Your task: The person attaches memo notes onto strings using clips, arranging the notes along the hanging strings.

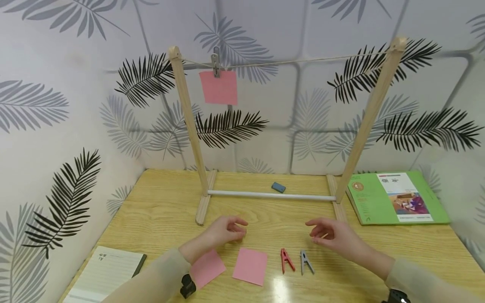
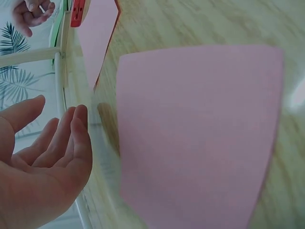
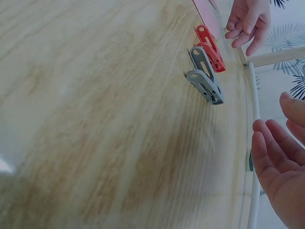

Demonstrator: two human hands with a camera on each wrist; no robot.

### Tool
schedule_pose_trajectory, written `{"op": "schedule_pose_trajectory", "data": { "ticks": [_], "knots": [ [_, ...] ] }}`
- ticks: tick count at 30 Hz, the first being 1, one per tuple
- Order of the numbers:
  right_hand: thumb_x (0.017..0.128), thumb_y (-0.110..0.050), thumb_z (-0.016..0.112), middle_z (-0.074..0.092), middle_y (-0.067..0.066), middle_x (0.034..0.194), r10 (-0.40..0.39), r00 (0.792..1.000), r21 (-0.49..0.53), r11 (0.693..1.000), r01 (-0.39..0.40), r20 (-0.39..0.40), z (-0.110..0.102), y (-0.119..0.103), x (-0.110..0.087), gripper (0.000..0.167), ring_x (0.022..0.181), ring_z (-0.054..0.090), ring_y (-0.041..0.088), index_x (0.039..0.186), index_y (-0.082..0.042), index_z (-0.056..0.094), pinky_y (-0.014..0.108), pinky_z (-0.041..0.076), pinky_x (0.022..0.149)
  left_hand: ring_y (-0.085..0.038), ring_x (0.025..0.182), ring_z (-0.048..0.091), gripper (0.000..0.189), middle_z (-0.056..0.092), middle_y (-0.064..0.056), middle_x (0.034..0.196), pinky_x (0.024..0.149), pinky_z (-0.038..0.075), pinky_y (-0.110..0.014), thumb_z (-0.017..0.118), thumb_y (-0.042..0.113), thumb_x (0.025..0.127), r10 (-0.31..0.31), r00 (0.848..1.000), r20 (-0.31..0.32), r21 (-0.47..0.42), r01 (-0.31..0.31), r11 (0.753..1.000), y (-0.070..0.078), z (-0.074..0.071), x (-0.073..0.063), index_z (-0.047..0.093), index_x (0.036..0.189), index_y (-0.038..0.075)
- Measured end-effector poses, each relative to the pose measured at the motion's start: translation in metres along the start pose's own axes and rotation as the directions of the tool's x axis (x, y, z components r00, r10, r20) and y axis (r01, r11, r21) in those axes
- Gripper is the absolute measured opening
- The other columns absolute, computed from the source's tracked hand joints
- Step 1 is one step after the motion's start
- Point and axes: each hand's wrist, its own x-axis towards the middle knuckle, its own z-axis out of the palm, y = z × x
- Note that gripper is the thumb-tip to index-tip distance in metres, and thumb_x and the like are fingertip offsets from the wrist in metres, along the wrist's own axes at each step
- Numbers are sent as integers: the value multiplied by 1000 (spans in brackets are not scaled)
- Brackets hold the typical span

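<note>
My left hand (image 1: 223, 231) hovers over the table just beyond two pink paper squares, its fingers loosely bent around nothing. One pink square (image 1: 207, 267) lies partly under my left forearm; the other pink square (image 1: 250, 266) is to its right. Across from it, my right hand (image 1: 335, 236) is also held above the wood, relaxed and holding nothing. Nearest to that hand are a grey clothespin (image 1: 306, 261) and a red clothespin (image 1: 286, 260), side by side. A third pink square (image 1: 219, 87) hangs from a string (image 1: 288, 62), pinched by a grey clothespin (image 1: 215, 64) near the left post.
A wooden frame with a left post (image 1: 189, 122), a right post (image 1: 369, 122) and a white crossbar (image 1: 270, 195) stands at the back. Behind the bar lies a small blue block (image 1: 278, 187). A green book (image 1: 401, 200) sits at right, a lined notepad (image 1: 106, 271) at left.
</note>
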Motion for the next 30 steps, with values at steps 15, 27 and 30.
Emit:
{"op": "schedule_pose_trajectory", "data": {
  "ticks": [15, 27, 30],
  "knots": [
    [88, -10, 74, 70, 6, 94, 1, 997, 54, 999, -5, 81, 13, 12, -15, 40, 84, 63, 1, 124, 4, 62, 23, 57, 70, -13, 83, 68, 38, 71, -5, 93, 72, 55, -24, 77, 5, 84, -12, 1000, 23, 113, 9, 994, -14, 4, -1, 66, 120, 0],
    [85, -15, 78, 69, -2, 89, -11, 998, -26, 1000, 13, 62, 24, 16, -28, 36, 79, 61, -2, 116, 0, 67, 21, 55, 67, -9, 75, 59, 27, 66, -1, 85, 67, 50, -21, 82, 8, 80, -3, 999, 43, 219, -7, 976, -10, 10, -1, 72, 105, 4],
    [84, -19, 79, 68, -3, 88, -5, 999, -38, 999, 7, 54, 26, 16, -30, 37, 78, 60, -2, 114, -2, 69, 21, 54, 67, -10, 74, 58, 23, 65, 1, 82, 66, 49, -21, 82, 8, 80, -2, 999, 39, 231, -7, 973, -9, 11, 0, 73, 101, 6]
  ]
}}
